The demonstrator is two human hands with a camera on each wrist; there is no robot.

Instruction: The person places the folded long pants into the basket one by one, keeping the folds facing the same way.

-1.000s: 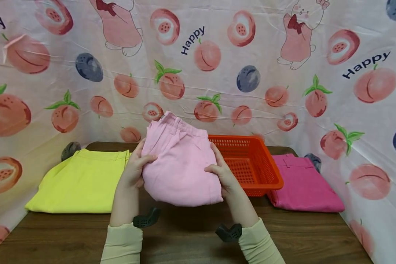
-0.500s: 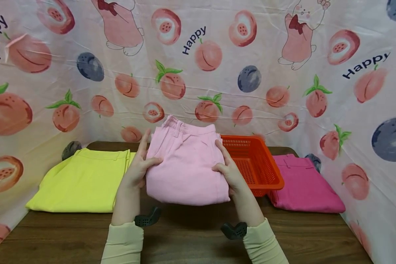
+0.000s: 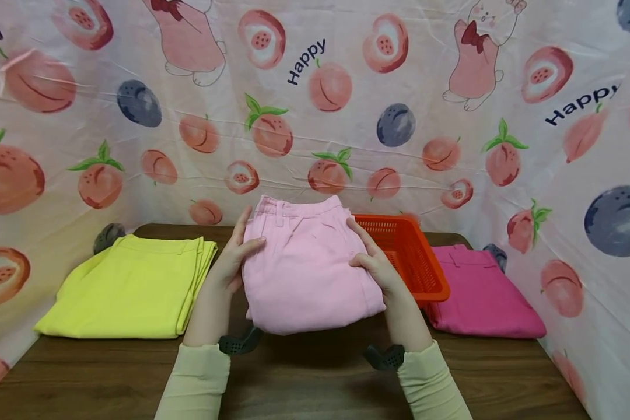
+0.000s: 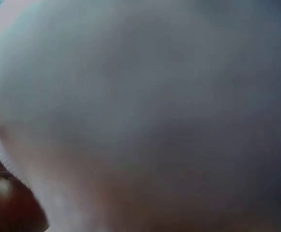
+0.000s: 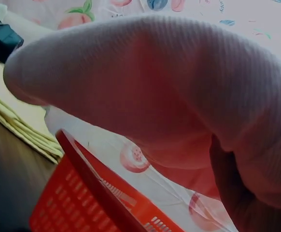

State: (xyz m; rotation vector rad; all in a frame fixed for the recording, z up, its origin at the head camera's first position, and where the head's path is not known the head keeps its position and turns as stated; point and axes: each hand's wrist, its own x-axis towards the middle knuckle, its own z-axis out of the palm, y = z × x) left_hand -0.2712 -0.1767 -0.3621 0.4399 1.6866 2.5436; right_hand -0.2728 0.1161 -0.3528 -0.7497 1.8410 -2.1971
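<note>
Three "Happy" prints crossed the curtain, the leftmost cropped. The left hand, its wrist view blurred, seemingly pinched a folded pale-pink garment, creased, belt-looped, raised above the table; the right hand pinched its other side, before an orange basket.

Free rm abv tbl front, pink garment partly blocking orange bskt

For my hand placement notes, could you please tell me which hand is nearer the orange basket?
The right hand, which holds the right side of the pink garment in front of the orange basket. The left hand holds the garment's opposite side, farther from the basket.
</note>
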